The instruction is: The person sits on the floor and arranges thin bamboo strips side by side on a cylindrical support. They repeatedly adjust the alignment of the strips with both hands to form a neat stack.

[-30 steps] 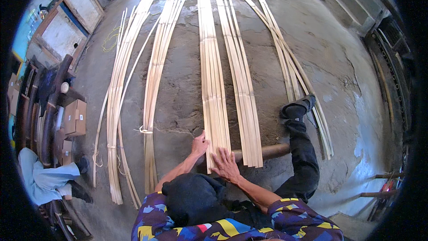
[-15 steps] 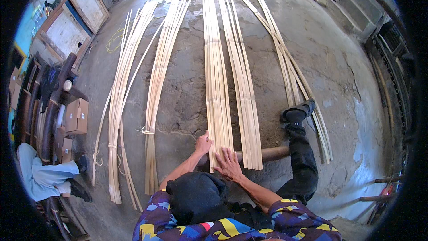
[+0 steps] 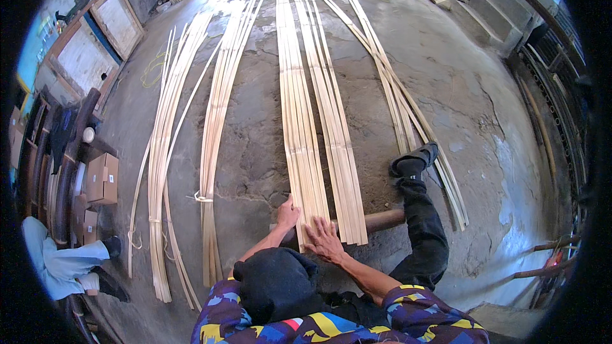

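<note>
A flat row of long pale bamboo strips (image 3: 299, 127) lies side by side on the floor before me, its near end by my knees. My right hand (image 3: 324, 240) rests on that end, palm down with the fingers spread. At the row's left edge is my left hand (image 3: 289, 212), its fingers drawn together against the outermost strip; some fingertips are hidden. A second row of strips (image 3: 341, 159) runs close along the right side. Beneath the near ends lies a round brown pole (image 3: 385, 219), crosswise.
Two tied bundles of strips, one outer (image 3: 167, 153) and one inner (image 3: 217, 121), lie to the left. Crossed loose strips (image 3: 398, 89) pass by my sandalled foot (image 3: 414, 160). Cardboard boxes (image 3: 102, 178) and a seated person's leg (image 3: 70, 255) are at the far left.
The view has shifted slightly, so the floor and strips appear a little farther left and lower. Both hands keep their places at the near end of the row.
</note>
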Motion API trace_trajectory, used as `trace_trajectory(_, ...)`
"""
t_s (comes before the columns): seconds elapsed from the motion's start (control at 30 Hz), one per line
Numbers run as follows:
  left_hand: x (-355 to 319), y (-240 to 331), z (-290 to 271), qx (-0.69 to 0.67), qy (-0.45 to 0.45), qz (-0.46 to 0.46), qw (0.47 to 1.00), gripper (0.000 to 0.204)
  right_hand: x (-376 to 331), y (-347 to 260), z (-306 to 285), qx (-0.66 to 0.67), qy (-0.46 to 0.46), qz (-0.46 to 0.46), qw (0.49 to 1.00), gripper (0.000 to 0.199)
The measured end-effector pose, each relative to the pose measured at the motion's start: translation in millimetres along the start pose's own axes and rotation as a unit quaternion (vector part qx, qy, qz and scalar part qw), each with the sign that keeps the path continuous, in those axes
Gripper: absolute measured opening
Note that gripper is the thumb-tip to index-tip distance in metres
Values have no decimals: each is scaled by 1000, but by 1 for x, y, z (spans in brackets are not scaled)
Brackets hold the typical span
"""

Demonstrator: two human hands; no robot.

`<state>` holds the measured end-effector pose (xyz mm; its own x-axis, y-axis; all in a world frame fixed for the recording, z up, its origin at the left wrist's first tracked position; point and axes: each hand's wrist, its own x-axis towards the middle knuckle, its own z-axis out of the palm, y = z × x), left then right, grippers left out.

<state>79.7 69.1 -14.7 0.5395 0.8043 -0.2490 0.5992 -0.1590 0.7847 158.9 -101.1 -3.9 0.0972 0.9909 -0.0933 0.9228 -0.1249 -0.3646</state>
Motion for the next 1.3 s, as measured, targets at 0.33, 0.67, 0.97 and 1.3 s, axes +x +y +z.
trace_trajectory(0.33, -18, 17, -2, 116, 70, 23, 990, 66, 1, 7, 2, 60, 51, 29, 996, 59)
trace_trajectory(0.67, -96, 39, 31, 332, -185, 360, 852, 69, -18, 118, -36, 17, 88, 335, 938, 29)
trace_trajectory(0.97, -97, 33, 28, 323, -167, 371, 855, 65, -9, 127, -48, 215, 170, 392, 878, 20)
trace_trajectory(1.3, -101, 32, 37, 336, -131, 345, 867, 66, 52, 33, -144, 323, 360, 219, 847, 26)
